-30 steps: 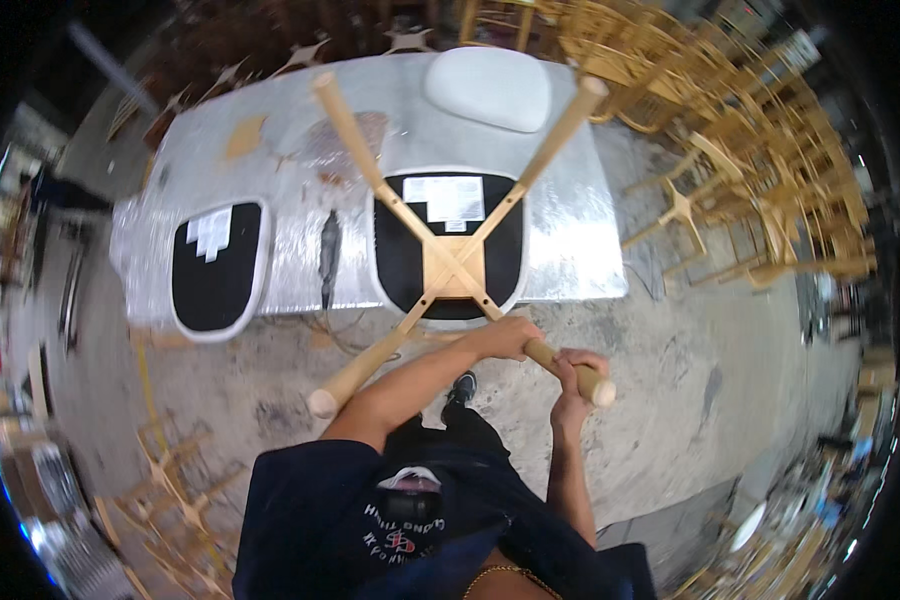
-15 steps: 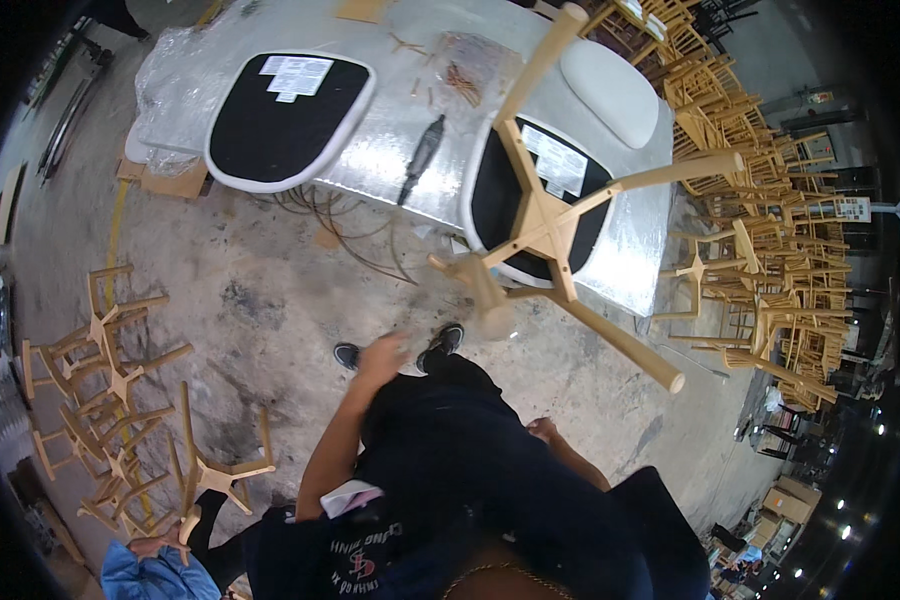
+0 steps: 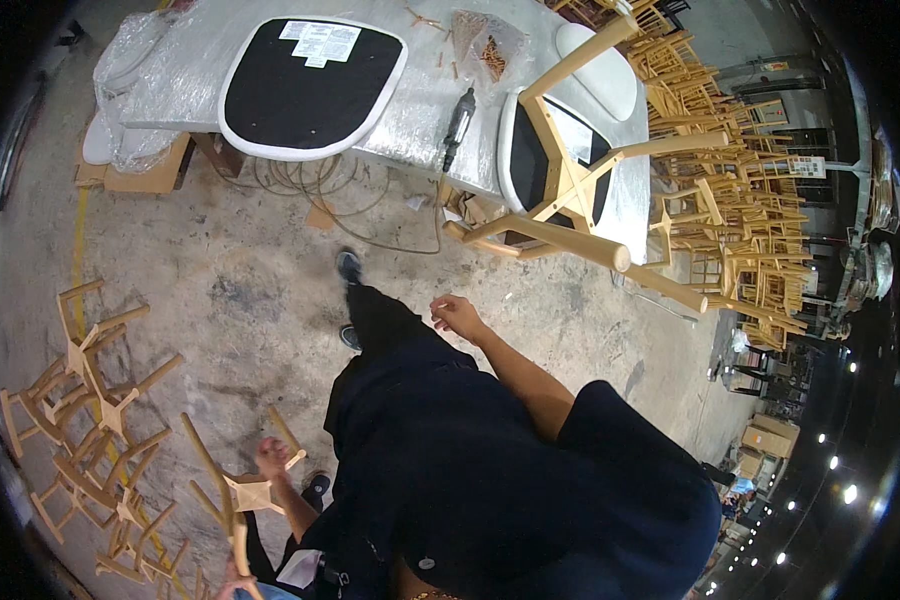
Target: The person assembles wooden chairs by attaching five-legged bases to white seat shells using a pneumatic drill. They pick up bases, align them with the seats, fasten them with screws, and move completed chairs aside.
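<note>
My right hand (image 3: 455, 315) hangs over the concrete floor in front of my body. Its fingers are curled together, and whatever may be between them is too small to name. My left hand (image 3: 273, 457) is low at the left, beside the upright leg of a light wooden chair base (image 3: 253, 493); blur hides its fingers, and I cannot tell whether it touches the leg. Another person's hand (image 3: 238, 582) grips a nearer leg of that base. On the table, a wooden chair base (image 3: 573, 187) lies legs-up over a black-bottomed white seat (image 3: 523, 150).
The plastic-covered table (image 3: 425, 150) bears another upturned seat (image 3: 310, 90), a dark power screwdriver (image 3: 459, 128) and a bag of screws (image 3: 492, 55). A hose (image 3: 370, 243) loops across the floor. Chair bases (image 3: 110, 410) stand at left; stacked wooden chairs (image 3: 740, 220) fill the right.
My body has turned toward the left and stepped. My left hand has swung down to the chair base, which the other person has brought nearer. My right hand has come forward.
</note>
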Motion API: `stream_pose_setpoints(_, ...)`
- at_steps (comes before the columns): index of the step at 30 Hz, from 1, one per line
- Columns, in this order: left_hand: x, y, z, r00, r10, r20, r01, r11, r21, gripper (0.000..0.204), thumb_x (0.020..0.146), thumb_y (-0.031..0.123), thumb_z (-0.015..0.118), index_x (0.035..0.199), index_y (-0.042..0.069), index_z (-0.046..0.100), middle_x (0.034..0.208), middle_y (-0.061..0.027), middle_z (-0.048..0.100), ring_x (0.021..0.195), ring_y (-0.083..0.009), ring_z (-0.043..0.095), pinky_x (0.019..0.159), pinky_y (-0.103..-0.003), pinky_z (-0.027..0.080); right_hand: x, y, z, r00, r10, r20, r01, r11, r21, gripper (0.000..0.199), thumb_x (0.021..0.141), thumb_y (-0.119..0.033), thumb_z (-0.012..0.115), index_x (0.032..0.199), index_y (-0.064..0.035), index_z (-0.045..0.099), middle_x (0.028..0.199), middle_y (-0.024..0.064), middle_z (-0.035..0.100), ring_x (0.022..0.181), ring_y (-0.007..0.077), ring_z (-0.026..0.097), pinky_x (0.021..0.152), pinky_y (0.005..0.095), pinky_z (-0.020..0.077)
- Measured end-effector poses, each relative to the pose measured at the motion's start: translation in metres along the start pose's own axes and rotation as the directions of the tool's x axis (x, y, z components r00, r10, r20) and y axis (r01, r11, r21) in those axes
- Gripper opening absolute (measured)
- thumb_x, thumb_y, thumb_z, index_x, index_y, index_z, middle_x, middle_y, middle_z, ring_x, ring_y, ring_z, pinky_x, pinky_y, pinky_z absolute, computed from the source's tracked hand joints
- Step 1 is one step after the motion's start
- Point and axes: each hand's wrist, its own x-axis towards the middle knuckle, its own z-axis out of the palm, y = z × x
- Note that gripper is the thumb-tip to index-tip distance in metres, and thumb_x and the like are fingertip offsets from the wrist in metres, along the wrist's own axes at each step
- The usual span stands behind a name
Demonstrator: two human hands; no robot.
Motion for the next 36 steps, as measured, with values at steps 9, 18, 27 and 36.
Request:
stream_pose_setpoints(9,0.012,0.012,-0.032,0.934,-0.286,0.215,0.150,0.858,0.492,0.022,0.101,0.027,0.066,0.113,0.009,0.069,0.094,-0.0076,0.070,0.083,-0.0237,0.067,0.073,-0.040,0.053,0.058,-0.001,0.091,0.982,0.065,0.176,0.132,0.421,-0.897,0.028,0.088,-0.035,0.068,0.091,-0.0100,0.079,0.090,0.0092,0.077,0.090,0.0291,0.072,0.080,0.0453,0.0566)
stream_pose_setpoints(18,0.121,0.155,-0.113,0.948,0.099,-0.303,-0.041,0.980,0.193,0.029,0.100,0.022,0.070,0.118,0.000,0.070,0.092,-0.0081,0.076,0.083,-0.0167,0.073,0.069,-0.032,0.055,0.238,-0.240,0.307,0.944,0.040,0.327,0.071,0.944,-0.322,0.023,0.099,-0.025,0.069,0.102,-0.0029,0.072,0.083,0.0063,0.071,0.075,0.0143,0.068,0.066,0.0280,0.0519)
stream_pose_setpoints(27,0.173,0.168,-0.176,0.892,-0.085,-0.444,0.020,0.989,-0.149,0.027,0.094,0.019,0.074,0.114,0.001,0.072,0.091,-0.0088,0.076,0.078,-0.0159,0.073,0.067,-0.030,0.056,0.259,-0.493,0.502,0.900,-0.256,0.353,0.309,0.946,-0.101,0.033,0.097,-0.020,0.072,0.126,-0.0051,0.066,0.098,0.0067,0.073,0.084,0.0163,0.072,0.076,0.0300,0.0590)
stream_pose_setpoints(36,0.263,0.148,-0.434,0.728,-0.266,-0.632,0.065,0.944,-0.323,0.018,0.087,0.015,0.075,0.102,0.004,0.076,0.084,-0.0073,0.077,0.078,-0.0174,0.075,0.071,-0.034,0.059,0.216,-0.346,0.549,0.817,0.066,0.573,0.565,0.110,-0.818,0.040,0.100,-0.034,0.064,0.116,0.0006,0.074,0.103,0.0124,0.077,0.089,0.0265,0.074,0.076,0.0380,0.0563)
